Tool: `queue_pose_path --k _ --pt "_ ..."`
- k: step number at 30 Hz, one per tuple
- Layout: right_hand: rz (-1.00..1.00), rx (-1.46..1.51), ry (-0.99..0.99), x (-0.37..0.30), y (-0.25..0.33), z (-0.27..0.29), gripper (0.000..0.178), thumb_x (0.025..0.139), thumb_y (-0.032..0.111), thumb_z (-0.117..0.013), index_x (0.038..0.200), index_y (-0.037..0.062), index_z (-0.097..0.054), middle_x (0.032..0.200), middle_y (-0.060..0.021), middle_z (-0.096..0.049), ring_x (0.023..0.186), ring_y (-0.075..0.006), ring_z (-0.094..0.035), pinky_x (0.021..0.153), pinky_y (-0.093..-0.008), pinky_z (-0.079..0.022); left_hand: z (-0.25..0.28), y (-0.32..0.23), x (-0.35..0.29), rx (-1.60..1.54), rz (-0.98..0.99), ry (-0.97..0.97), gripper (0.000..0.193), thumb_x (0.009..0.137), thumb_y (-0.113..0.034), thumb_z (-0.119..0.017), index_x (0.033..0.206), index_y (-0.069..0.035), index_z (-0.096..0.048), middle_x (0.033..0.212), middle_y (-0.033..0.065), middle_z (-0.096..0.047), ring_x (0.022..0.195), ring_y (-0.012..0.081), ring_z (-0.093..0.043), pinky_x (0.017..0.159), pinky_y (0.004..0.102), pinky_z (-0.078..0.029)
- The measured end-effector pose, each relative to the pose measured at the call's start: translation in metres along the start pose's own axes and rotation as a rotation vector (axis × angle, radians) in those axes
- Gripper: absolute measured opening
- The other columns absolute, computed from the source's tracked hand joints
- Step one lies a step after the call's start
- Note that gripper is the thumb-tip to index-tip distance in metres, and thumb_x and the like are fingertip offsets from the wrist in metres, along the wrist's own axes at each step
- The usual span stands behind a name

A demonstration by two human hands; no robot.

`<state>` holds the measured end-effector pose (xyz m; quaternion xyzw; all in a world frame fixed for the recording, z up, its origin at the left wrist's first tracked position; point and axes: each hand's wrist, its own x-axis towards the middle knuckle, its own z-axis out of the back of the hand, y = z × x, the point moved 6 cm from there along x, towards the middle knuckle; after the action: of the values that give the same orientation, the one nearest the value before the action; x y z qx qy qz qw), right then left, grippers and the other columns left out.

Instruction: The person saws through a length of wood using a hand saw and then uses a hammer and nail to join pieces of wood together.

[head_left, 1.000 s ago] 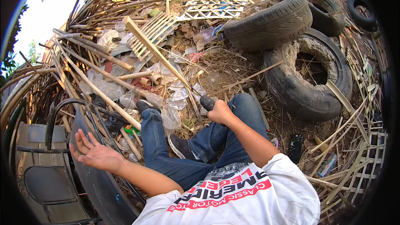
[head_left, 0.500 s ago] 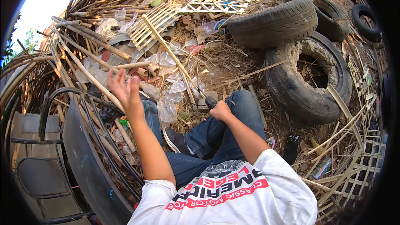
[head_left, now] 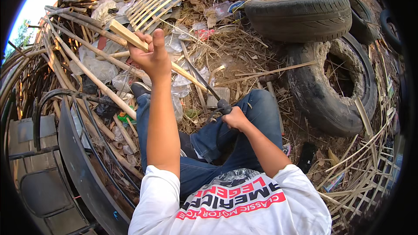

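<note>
Head view, pale strip [head_left: 128, 36], diagonal, pointing upper-left

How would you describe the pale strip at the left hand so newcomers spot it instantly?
Above the white shirt, find the left hand. The pale strip passes its curled fingers, slanting down rightward towards the dark-handled tool. Unlike the round bamboo poles nearby, it has flat sides and a squared end.

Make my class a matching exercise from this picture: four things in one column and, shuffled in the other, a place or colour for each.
1. Left hand
2. Right hand
3. Jeans
4. Shirt

A. Blue
B. Around a black handle
C. White with print
D. Touching a pale wooden strip

Pairs: 1-D; 2-B; 3-A; 4-C
</note>
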<state>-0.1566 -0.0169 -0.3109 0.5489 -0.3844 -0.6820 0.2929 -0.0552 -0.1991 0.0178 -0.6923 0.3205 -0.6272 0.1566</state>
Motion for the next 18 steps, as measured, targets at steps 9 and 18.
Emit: queue_pose_path --k 9,18 --pt "0.292 0.042 -0.052 -0.046 0.075 0.003 0.015 0.070 0.009 -0.063 0.073 -0.0039 -0.058 0.061 -0.0181 -0.060 0.057 -0.0349 -0.060 0.058 -0.0382 -0.049 0.014 -0.006 -0.001 0.047 0.062 -0.143 0.029 0.089 -0.017 -0.067 0.087 -0.008 -0.040 0.068 -0.0047 -0.039 0.055 0.0014 -0.035 0.047 0.0156 -0.025" --pt "0.002 -0.335 -0.216 -0.011 0.017 -0.008 0.027 0.065 0.012 -0.066 0.085 -0.0058 -0.063 0.079 -0.0285 -0.064 0.082 -0.0433 -0.064 0.072 -0.0452 -0.050 0.011 -0.030 -0.009 0.096 0.096 -0.177 0.039 0.094 -0.022 -0.060 0.069 -0.015 -0.031 0.054 -0.0079 -0.030 0.042 -0.0001 -0.025 0.039 0.0196 -0.016"
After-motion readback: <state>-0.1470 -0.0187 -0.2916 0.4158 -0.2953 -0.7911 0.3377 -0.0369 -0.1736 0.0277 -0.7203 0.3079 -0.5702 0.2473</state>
